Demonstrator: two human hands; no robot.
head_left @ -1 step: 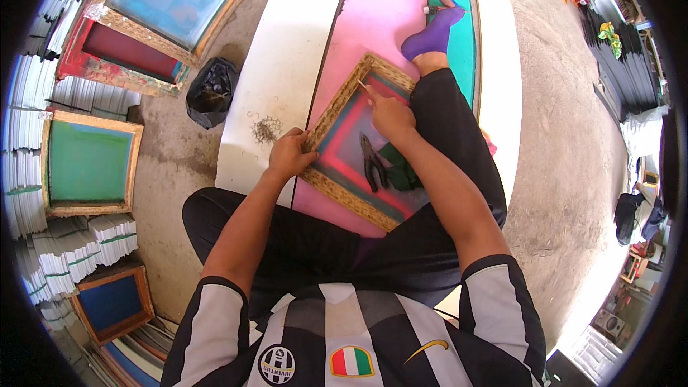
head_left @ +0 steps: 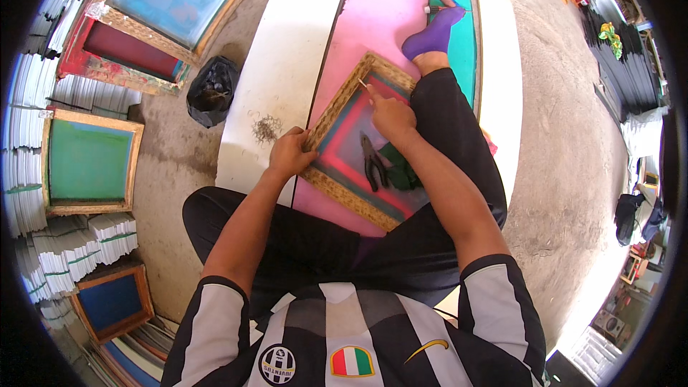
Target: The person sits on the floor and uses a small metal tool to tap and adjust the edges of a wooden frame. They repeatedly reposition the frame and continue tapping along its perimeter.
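Wooden screen-printing frame [head_left: 350, 203], one, clasped in left hand [head_left: 289, 153]; one thin stick [head_left: 362, 84] pinched in curled right hand [head_left: 393, 116]; two shirt badges [head_left: 352, 361].

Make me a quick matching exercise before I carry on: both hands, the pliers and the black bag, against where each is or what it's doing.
1. Left hand
2. Right hand
3. Pliers
4. Black bag

A. On the floor, beside the left white board
B. Holding a slim tool
C. Lying on the mesh, beside dark green cloth
D. Gripping the left side of the wooden frame

Pairs: 1-D, 2-B, 3-C, 4-A.
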